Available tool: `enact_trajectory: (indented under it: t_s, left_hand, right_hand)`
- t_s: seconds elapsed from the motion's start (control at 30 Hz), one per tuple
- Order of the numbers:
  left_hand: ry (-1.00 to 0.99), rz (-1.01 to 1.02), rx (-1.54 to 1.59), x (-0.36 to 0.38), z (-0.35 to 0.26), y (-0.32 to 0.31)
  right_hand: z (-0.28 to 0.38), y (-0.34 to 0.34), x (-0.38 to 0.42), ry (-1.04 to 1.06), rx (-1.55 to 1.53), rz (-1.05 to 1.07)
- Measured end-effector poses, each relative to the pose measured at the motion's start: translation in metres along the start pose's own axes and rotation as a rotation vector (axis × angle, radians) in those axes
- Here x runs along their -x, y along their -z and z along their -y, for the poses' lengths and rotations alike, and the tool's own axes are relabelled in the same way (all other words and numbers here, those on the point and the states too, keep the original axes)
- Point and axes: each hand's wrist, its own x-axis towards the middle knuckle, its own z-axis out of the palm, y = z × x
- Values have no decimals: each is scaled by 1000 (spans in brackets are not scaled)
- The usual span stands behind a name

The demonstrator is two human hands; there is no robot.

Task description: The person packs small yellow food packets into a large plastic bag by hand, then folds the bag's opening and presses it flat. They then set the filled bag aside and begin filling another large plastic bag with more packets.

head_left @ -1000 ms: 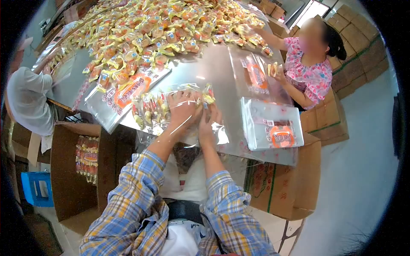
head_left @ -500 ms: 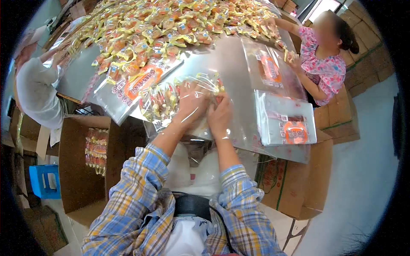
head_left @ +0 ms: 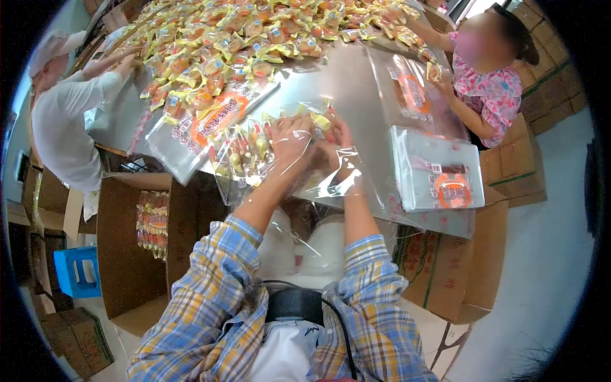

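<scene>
Both hands are inside a clear plastic bag (head_left: 331,184) whose film stretches over the wrists. My left hand (head_left: 294,143) is closed, fingers bent over small yellow-and-clear wrapped food packets (head_left: 245,149) lined up in the bag's left part. Beside it, my right hand (head_left: 336,145) curls round one or more such packets at the right end of the row; its fingertips are partly hidden by shiny film. The bag lies on the metal table (head_left: 347,83) at its near edge.
Loose wrapped packets (head_left: 254,32) are heaped across the back. Flat printed bags (head_left: 439,169) lie at right, more printed bags (head_left: 197,130) at left. An open carton (head_left: 133,254) holds filled packs (head_left: 153,223). One co-worker (head_left: 67,121) is at left, another (head_left: 487,89) at right.
My view has shifted slightly. The bag's film now reaches further over my right wrist, and my hands stay at the packets. The co-worker at left has become more visible.
</scene>
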Motion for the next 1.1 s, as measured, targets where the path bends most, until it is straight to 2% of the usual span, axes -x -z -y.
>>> enact_trajectory:
  t_s: [0.1, 0.13, 0.27, 0.37, 0.43, 0.57, 0.63, 0.7, 0.73, 0.9, 0.93, 1.1]
  left_hand:
    - [34, -11, -64, -3, -4, -8]
    - [38, -3, -67, -3, -4, -8]
    - [39, 13, -117, -4, -2, -5]
    - [164, 15, -175, -7, -8, -5]
    - [147, 67, -117, -9, -5, 1]
    - [44, 40, -253, -13, 15, -7]
    - [14, -20, -218, -16, 15, -2]
    - [-43, -125, -189, -14, 14, 0]
    - [-28, -110, -188, -13, 15, -1]
    - [-42, -130, -239, -12, 21, -4]
    - [-1, -68, -242, -10, 18, -3]
    - [-22, -95, -292, -9, 17, -2]
  right_hand:
    - [-13, 0, -10, 14, 60, -67]
    - [-12, -2, -10, -42, 108, -118]
    - [-3, -8, -1, -26, 337, -131]
    - [-10, -9, -8, -87, 472, -189]
    - [23, -24, 2, -108, 496, -213]
    - [-8, -12, 0, 156, 531, -198]
    - [-16, -11, -3, 272, 596, -201]
    - [-14, -10, 1, 121, 711, -238]
    - [-9, -11, 2, 46, 768, -262]
    - [-5, -17, 0, 79, 899, -290]
    - [-6, -19, 0, 75, 924, -300]
    - [-10, -23, -1, 205, 1098, -303]
